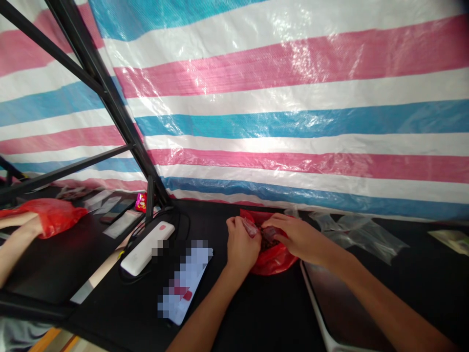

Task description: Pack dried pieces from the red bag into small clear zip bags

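Here both forearms reach forward. Left hand (242, 246) closed around small clear packet (250, 227); right hand (296, 238) pinching second clear packet (270, 233). Both packets just above open red plastic bag (274, 259), touching it. Black table (258, 318) beneath; crumpled clear film (353, 237) right, white oblong device (147, 248) left; striped tarp (293, 122) behind.

A single camera worn on the person's head looks forward and down across a black tabletop (264, 313), from above and behind the hands. The left hand (242, 247) and right hand (296, 237) appear fairly near, just below centre, toward 6 o'clock. A striped plastic tarp (278, 98) fills the view from 9 round through 12 to 3 o'clock. The wide view seems to bend, so depth at 9 o'clock is hard to judge.
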`<action>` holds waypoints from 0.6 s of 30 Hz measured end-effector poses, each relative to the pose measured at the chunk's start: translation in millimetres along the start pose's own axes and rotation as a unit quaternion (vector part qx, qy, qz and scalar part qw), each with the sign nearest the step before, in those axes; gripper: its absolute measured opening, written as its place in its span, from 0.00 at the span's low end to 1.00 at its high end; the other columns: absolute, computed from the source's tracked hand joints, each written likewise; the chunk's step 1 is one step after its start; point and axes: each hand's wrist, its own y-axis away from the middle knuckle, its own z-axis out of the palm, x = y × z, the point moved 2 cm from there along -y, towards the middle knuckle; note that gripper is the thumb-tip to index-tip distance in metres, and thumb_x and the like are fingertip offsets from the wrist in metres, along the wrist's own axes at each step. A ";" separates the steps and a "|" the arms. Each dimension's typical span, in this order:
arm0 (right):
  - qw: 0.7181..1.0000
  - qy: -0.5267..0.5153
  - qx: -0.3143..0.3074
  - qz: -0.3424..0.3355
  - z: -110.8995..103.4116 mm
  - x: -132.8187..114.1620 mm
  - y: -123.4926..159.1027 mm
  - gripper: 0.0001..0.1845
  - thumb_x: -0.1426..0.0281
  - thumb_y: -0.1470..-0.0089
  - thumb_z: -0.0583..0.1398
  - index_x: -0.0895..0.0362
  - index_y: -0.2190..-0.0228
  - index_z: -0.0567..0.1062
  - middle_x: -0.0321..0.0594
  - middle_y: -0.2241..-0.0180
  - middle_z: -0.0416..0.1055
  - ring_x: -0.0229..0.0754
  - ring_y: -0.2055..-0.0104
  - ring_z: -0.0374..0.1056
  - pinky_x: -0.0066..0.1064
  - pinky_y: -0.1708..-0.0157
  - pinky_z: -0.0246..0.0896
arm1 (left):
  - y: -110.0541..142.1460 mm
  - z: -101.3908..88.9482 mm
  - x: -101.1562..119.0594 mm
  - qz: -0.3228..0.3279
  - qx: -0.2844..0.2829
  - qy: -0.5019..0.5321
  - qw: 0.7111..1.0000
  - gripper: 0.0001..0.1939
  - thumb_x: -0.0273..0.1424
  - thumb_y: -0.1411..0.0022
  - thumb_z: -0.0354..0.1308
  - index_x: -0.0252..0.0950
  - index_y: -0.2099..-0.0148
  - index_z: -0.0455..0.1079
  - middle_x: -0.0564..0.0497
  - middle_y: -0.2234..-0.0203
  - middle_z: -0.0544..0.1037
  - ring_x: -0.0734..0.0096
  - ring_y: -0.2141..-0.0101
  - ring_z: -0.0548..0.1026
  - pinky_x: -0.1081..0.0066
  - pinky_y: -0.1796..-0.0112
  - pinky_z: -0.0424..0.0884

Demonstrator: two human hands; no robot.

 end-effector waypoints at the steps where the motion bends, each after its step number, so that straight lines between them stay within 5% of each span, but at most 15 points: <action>1: 1.000 0.020 -0.007 0.009 2.5 2.6 0.3 0.21 0.77 0.37 0.56 0.49 0.48 0.79 0.42 0.46 0.76 0.48 0.45 0.73 0.39 0.42 0.65 | -1.4 0.8 -3.0 -0.018 -0.021 0.007 1.000 0.12 0.26 0.43 0.66 0.41 0.62 0.64 0.47 0.59 0.71 0.60 0.61 0.75 0.63 0.58 0.70; 6: 0.987 0.140 -0.030 0.077 3.2 13.9 4.0 0.21 0.74 0.38 0.57 0.51 0.47 0.79 0.47 0.46 0.75 0.50 0.49 0.76 0.39 0.47 0.68 | -8.6 -0.3 -8.6 -0.029 -0.037 0.071 0.996 0.13 0.19 0.44 0.60 0.41 0.63 0.64 0.55 0.71 0.73 0.66 0.69 0.73 0.70 0.65 0.64; 14: 0.972 0.199 -0.058 0.115 3.0 16.0 7.4 0.25 0.77 0.37 0.54 0.50 0.44 0.77 0.47 0.41 0.74 0.49 0.52 0.79 0.37 0.54 0.71 | -13.4 5.4 -5.0 -0.040 0.008 0.279 0.959 0.13 0.16 0.44 0.54 0.39 0.63 0.63 0.59 0.73 0.68 0.75 0.72 0.69 0.76 0.66 0.66; 18: 0.968 0.216 -0.061 0.111 7.0 12.6 6.7 0.26 0.78 0.39 0.54 0.50 0.43 0.78 0.47 0.43 0.74 0.49 0.54 0.79 0.37 0.56 0.71 | -14.3 5.4 -9.3 -0.065 0.025 0.269 0.961 0.13 0.18 0.41 0.55 0.39 0.58 0.64 0.57 0.69 0.73 0.72 0.67 0.74 0.73 0.62 0.69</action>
